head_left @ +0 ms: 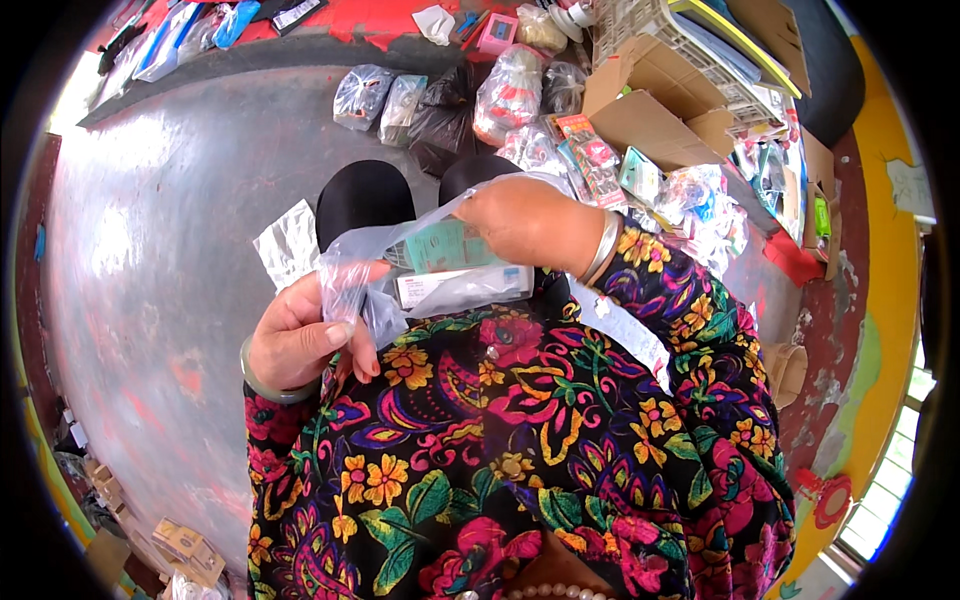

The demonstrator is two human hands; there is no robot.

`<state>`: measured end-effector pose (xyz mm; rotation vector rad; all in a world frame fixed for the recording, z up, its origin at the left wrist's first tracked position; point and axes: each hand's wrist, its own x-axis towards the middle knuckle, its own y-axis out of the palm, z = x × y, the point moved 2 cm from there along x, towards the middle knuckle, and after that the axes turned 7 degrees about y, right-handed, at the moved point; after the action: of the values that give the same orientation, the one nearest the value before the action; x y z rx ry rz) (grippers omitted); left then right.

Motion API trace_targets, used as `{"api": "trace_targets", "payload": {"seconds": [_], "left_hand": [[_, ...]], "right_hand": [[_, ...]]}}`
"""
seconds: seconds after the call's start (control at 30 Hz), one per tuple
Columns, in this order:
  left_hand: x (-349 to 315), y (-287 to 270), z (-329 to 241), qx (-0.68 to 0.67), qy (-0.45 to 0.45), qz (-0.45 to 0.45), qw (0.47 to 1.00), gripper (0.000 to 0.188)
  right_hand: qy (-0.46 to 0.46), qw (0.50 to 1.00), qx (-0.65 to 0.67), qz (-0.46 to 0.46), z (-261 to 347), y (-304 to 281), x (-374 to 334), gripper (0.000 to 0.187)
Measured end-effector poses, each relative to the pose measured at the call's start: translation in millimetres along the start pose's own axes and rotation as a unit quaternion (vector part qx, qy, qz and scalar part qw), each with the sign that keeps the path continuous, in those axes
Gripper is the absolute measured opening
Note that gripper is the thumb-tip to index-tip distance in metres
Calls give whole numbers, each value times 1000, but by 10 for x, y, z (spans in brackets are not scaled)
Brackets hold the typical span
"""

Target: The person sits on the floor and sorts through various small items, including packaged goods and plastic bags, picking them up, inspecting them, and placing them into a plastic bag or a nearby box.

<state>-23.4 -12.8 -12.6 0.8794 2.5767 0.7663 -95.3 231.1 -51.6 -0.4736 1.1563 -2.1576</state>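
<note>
A clear plastic bag (352, 262) stretches across my lap between both hands. At its left end, my left hand (305, 335) is closed on the film, thumb against the fingers. My right hand (525, 225) grips the bag's upper edge in a fist, back of the hand toward me. Beneath and behind the film lie a teal-green packet (440, 247) and a narrow white box (465, 287) with a blue end. I cannot tell whether these two are inside the bag or under it.
Beyond my black-clad knees (365, 200) stand several filled plastic bags (510, 92). A cardboard box (655, 120) and a plastic crate (640, 35) sit at the far right, beside packaged goods (590, 160). White crumpled plastic (288, 245) lies left of my knees.
</note>
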Motion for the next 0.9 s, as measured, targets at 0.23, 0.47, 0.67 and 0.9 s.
{"api": "trace_targets", "payload": {"seconds": [0.23, 0.47, 0.67, 0.9], "left_hand": [[15, -48, 32, 11, -18, -39, 999, 53], [45, 17, 7, -16, -19, -45, 999, 53], [39, 23, -5, -22, -21, -59, 998, 52], [43, -31, 20, -33, -15, -50, 998, 50]], "right_hand": [[-12, 993, -109, 45, 461, 122, -143, 12], [-39, 995, -77, 53, 343, 307, -276, 17], [12, 992, -90, 90, 416, 145, -225, 26], [-5, 994, -107, -2, 326, 120, -138, 32]]}}
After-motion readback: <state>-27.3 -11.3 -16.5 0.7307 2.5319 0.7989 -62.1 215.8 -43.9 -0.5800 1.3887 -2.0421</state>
